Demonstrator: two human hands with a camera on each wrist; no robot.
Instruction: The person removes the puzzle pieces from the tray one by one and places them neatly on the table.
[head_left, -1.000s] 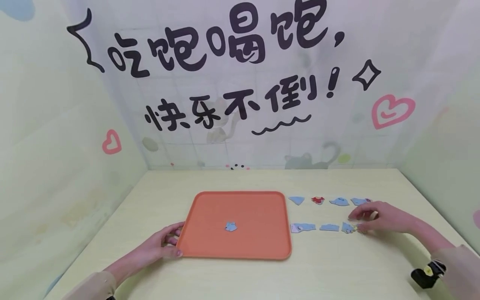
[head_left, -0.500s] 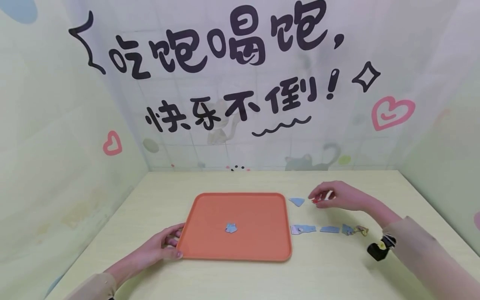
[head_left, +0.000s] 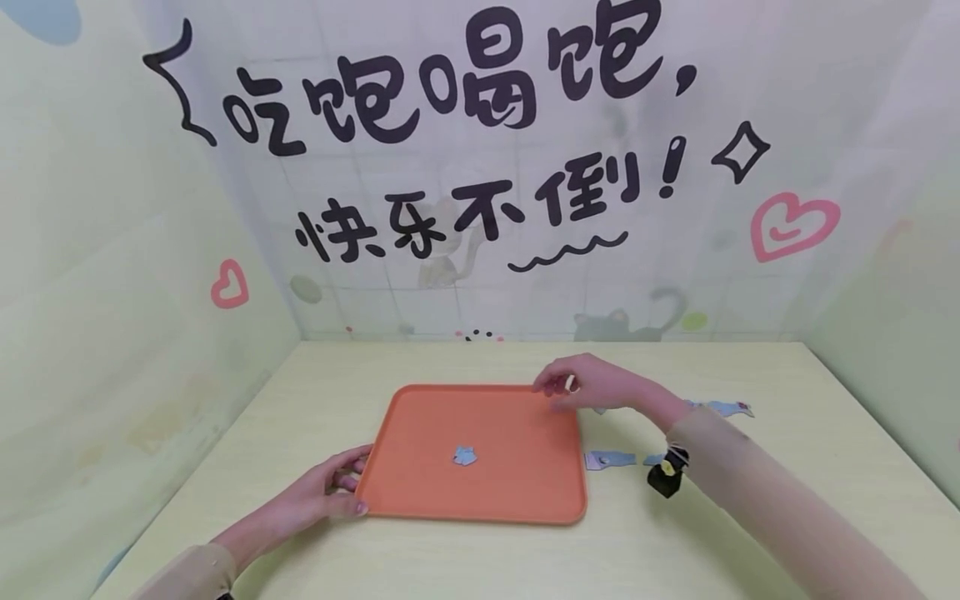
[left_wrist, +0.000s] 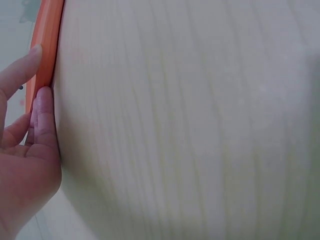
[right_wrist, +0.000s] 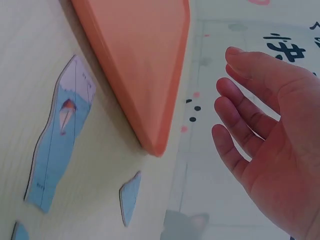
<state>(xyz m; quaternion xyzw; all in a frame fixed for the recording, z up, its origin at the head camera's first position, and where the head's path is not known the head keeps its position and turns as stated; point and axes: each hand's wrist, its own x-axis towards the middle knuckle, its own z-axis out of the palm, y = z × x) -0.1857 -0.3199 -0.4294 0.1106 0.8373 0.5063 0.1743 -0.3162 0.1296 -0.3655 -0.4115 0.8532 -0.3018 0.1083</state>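
Observation:
An orange tray (head_left: 517, 487) lies on the table, with one small blue puzzle piece (head_left: 465, 456) near its middle. My left hand (head_left: 330, 487) grips the tray's left side near the front corner; in the left wrist view its thumb (left_wrist: 25, 70) is on the rim and the fingers curl against the side. Over the tray's far right corner hovers my right hand (head_left: 592, 382), fingers loosely bent and apart. The right wrist view shows nothing between them. Below it lie a long blue-and-lilac puzzle piece (right_wrist: 62, 132) and a small blue triangular one (right_wrist: 130, 197).
Right of the tray, puzzle pieces lie in two rows, partly covered by my right arm. A blue piece (head_left: 727, 408) of the far row shows beyond the sleeve (head_left: 750, 467). Printed wall sheets (head_left: 420, 308) enclose the table's back and sides.
My right hand has swept left along the far row of pieces, from its right end to above the tray's far right corner. The left hand stays on the tray.

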